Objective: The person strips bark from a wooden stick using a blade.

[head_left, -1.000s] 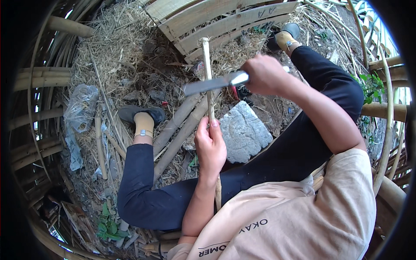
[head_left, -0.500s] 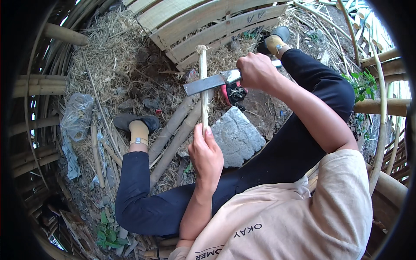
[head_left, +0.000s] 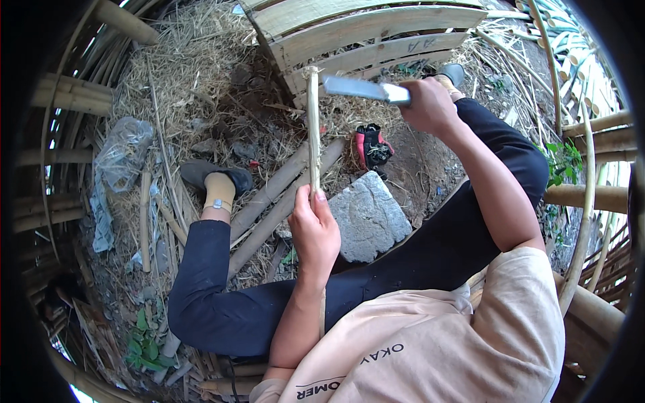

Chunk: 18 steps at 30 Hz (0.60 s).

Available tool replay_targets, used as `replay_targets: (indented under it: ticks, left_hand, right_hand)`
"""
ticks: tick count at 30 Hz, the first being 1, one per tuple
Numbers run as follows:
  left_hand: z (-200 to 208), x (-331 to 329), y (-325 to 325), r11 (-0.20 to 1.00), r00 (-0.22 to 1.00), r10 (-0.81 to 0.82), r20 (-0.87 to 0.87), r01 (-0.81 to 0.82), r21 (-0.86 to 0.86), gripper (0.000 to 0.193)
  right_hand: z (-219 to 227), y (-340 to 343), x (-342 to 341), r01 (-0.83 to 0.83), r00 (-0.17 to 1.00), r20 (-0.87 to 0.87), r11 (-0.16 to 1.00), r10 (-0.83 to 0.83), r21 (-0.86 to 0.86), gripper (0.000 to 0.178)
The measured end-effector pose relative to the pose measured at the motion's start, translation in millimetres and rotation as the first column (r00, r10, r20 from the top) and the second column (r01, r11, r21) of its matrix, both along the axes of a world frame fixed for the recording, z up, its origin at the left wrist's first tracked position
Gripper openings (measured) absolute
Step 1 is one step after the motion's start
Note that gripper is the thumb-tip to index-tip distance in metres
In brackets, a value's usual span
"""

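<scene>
My left hand (head_left: 316, 232) is closed round the lower end of a pale stick (head_left: 313, 131), split wood or bamboo, which stands nearly upright in view. Its top end looks frayed, and its side is roughly cut. My right hand (head_left: 430, 107) grips a machete-like knife (head_left: 356, 88) by a handle that the fingers hide. The broad grey blade points left, slightly blurred, its tip just right of the stick's upper part and apart from it. Below, between my legs, lies a flat grey stone block (head_left: 369, 218).
A slatted wooden crate (head_left: 376, 30) stands at the far side. A red and black glove (head_left: 373, 148) lies beyond the stone. Two bamboo poles (head_left: 272, 191) cross the straw-strewn ground. A crumpled plastic bag (head_left: 124, 154) is at left, and bamboo rails (head_left: 591, 198) border the right.
The knife has lifted off the stick and moved up and right with my right hand, uncovering the glove. My left hand still holds the stick in nearly the same place.
</scene>
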<state>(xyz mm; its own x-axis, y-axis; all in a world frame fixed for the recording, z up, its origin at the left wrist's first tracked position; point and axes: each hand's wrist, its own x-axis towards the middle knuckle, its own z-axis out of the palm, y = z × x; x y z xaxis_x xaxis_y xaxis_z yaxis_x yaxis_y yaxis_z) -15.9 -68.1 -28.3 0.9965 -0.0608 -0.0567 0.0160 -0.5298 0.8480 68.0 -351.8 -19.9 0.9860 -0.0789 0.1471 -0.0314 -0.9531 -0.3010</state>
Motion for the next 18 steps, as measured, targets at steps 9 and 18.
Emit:
replay_targets:
  ticks: [9,18]
  left_hand:
    - [-3.4,-8.9,-6.9,0.999,0.998,-0.032,0.059,0.031,0.018,0.017]
    - [3.3,-17.9,-3.2,0.996,0.995,-0.094,0.040,0.094,0.006,0.022]
  right_hand:
    - [-18.7,41.0,-11.2,-0.213,0.959,-0.194,0.977,0.207,-0.011,0.018]
    - [-23.8,18.3,-1.0,-0.043,0.987,-0.153,0.999,0.041,-0.012,0.016]
